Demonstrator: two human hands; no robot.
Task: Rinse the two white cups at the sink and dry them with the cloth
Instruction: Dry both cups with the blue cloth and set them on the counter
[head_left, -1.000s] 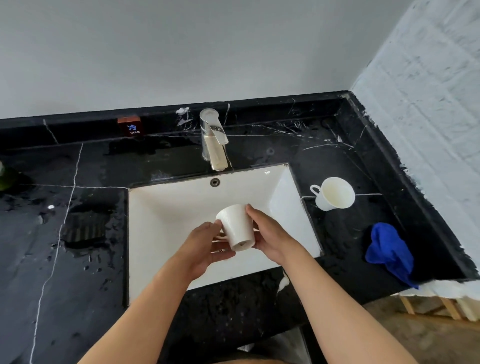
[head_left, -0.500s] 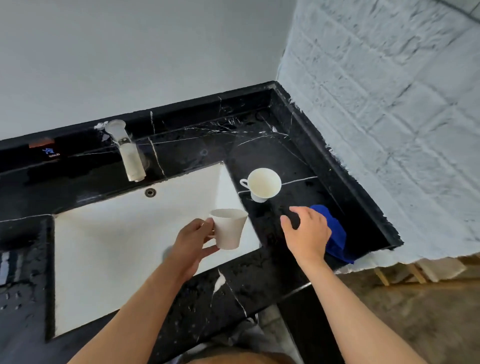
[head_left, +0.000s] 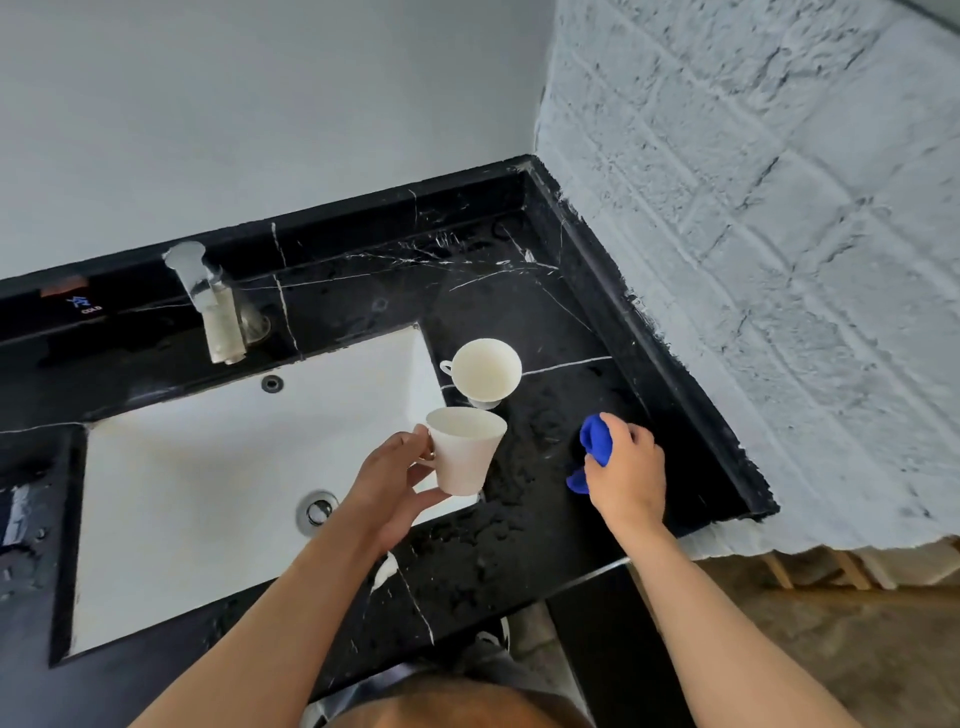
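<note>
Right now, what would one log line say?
left hand: holds cup | right hand: grips cloth | second cup: on counter

Single view, head-worn, wide-angle. Looks forward and steeply down from above the counter's front edge; the wearer's own body fills the bottom centre of frame. Frame is rolled: the black counter (head_left: 519, 545) runs diagonally, rising from lower left toward the corner at upper centre. Sink (head_left: 208, 493) sits at left centre, close below. Brick wall (head_left: 753, 260) fills the upper right, bowed by lens distortion. Both forearms enter from the bottom edge.
</note>
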